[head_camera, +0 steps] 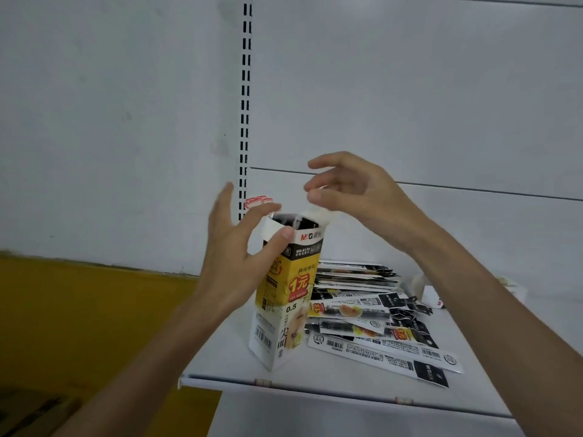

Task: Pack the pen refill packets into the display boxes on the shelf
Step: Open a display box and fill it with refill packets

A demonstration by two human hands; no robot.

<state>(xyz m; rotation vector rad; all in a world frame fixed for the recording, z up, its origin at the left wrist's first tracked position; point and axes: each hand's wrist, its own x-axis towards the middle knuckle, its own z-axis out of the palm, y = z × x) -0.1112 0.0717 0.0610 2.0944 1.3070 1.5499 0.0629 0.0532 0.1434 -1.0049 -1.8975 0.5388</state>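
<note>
Display box (291, 298) stands upright on the white shelf (315, 376), approx. centre frame. It's yellow, white and black w/ "0.5" and "M&G" print, and the top is open w/ dark contents showing inside.

L hand (233, 247) comes in from 7 o'clock and pinches the box's top-left flap. Thumb is on the front face, index over the flap edge, other fingers spread upward.

R hand (353, 190) comes from 4 o'clock and hovers just above the box mouth at 1 o'clock of it. Fingers are curled, tips near a white flap at the box top. It's blurred, so can't tell if it holds anything.

Refill packets (362, 307) lie in a loose pile at 3 o'clock of the box, some touching its base and some stacked farther back. A 2nd white carton (432, 294) sits beyond the pile, partly hidden by the R forearm.

Slotted upright (246, 89) runs at 12 o'clock. Yellow wall (79, 310) is at 9 o'clock.
</note>
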